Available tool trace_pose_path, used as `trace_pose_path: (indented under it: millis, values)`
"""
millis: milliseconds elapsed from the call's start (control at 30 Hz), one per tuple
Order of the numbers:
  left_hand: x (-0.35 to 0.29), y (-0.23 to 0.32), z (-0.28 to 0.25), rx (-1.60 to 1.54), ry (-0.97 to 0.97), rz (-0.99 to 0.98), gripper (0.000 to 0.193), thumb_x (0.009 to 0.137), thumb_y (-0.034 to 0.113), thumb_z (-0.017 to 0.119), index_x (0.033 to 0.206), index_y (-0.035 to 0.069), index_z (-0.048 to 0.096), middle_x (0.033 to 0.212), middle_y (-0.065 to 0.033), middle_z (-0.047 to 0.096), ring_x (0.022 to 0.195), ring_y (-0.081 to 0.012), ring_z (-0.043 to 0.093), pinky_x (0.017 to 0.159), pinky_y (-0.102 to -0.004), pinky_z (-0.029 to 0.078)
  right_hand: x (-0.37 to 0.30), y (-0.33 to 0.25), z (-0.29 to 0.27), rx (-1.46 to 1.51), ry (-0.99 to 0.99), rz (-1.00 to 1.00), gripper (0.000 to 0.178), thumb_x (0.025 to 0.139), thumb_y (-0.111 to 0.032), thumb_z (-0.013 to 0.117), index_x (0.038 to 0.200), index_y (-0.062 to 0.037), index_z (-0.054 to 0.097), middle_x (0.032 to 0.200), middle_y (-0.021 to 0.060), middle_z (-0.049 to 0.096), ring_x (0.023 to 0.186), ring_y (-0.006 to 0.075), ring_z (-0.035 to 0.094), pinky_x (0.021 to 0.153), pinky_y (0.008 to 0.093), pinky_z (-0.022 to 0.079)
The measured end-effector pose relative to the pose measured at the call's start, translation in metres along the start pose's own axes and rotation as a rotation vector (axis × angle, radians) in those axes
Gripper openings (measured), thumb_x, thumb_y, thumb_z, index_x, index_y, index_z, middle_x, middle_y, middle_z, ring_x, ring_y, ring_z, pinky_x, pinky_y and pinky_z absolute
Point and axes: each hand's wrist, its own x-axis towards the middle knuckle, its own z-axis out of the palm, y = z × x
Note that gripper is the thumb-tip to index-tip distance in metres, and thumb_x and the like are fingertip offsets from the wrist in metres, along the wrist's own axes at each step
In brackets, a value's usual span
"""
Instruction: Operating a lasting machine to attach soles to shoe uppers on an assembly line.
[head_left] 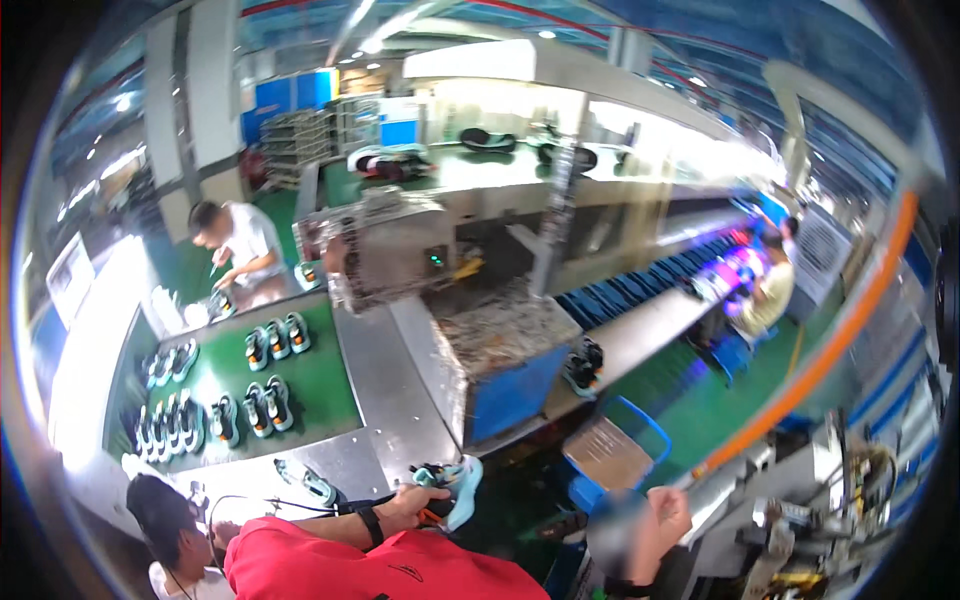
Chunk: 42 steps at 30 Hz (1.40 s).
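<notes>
My left hand [405, 508], with a dark band at its wrist, is closed on a sneaker [462, 492]. The sneaker has a pale blue-white sole, a dark upper and some orange, and is tilted beside the metal table edge. Raised at the lower right is my right hand [668, 515], its fingers curled in; whether anything is in them is hidden. A blurred grey patch lies beside that hand. Another pale sneaker [308, 484] rests on the table to the left of my left hand.
Several sneakers [267, 407] stand in rows on the green tabletop [325, 375]. Ahead is a blue-sided machine box [510, 400] by a conveyor [645, 350]. A blue cart [608, 455] and an orange rail [810, 375] stand right. Co-workers sit far left, lower left and far right.
</notes>
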Motion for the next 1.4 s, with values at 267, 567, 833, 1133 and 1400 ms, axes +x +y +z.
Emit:
trace_pose_path:
  millis: [267, 567, 833, 1133, 1400]
  values:
    - [0.164, 0.038, -0.181, -0.496, 0.269, 0.200, 0.066, 0.071, 0.008, 0.078, 0.118, 0.002, 0.032, 0.104, -0.0190, 0.056, 0.088, -0.0316, 0.064, 0.062, -0.0504, 0.057, 0.154, -0.228, 0.214, -0.157, -0.421, -0.802, 0.010, 0.078, -0.003, 0.068, 0.084, -0.0017, 0.061, 0.080, 0.0107, 0.062, 0.071, 0.0269, 0.058, 0.065, 0.0343, 0.045]
    - [0.280, 0.211, -0.315, -0.629, 0.530, 0.376, 0.032, 0.067, 0.007, 0.075, 0.092, -0.004, 0.058, 0.082, -0.0129, 0.062, 0.067, -0.0243, 0.063, 0.054, -0.0395, 0.052, 0.195, -0.380, 0.563, -0.272, -0.760, -1.258, 0.046, 0.069, 0.000, 0.069, 0.114, -0.0012, 0.060, 0.111, 0.0179, 0.063, 0.104, 0.0336, 0.061, 0.092, 0.0392, 0.047]
    - [0.422, 0.339, -0.428, -0.003, 1.085, 0.603, 0.048, 0.072, 0.019, 0.068, 0.112, -0.004, 0.053, 0.099, -0.0241, 0.065, 0.092, -0.0386, 0.064, 0.082, -0.0423, 0.051, 0.177, -0.415, 0.777, -0.421, -1.086, -1.306, 0.071, 0.064, -0.007, 0.068, 0.132, -0.0055, 0.049, 0.121, 0.0229, 0.058, 0.114, 0.0390, 0.055, 0.100, 0.0415, 0.042]
    - [0.424, 0.280, -0.365, 0.211, 0.735, 0.781, 0.069, 0.080, 0.027, 0.071, 0.132, -0.009, 0.045, 0.120, -0.0254, 0.059, 0.113, -0.0286, 0.058, 0.090, -0.0364, 0.049, 0.187, -0.394, 0.800, -0.421, -0.821, -1.479, 0.045, 0.060, -0.019, 0.079, 0.096, -0.0049, 0.057, 0.088, 0.0166, 0.059, 0.085, 0.0380, 0.058, 0.072, 0.0454, 0.045]
    - [0.211, 0.194, -0.188, -0.308, -0.190, 0.516, 0.033, 0.090, 0.015, 0.068, 0.117, -0.004, 0.064, 0.103, -0.0094, 0.068, 0.093, -0.0150, 0.062, 0.078, -0.0302, 0.053, 0.234, -0.424, 0.689, -0.197, -0.494, -1.357, 0.046, 0.067, -0.030, 0.083, 0.095, -0.0027, 0.059, 0.081, 0.0148, 0.066, 0.074, 0.0300, 0.065, 0.068, 0.0372, 0.052]
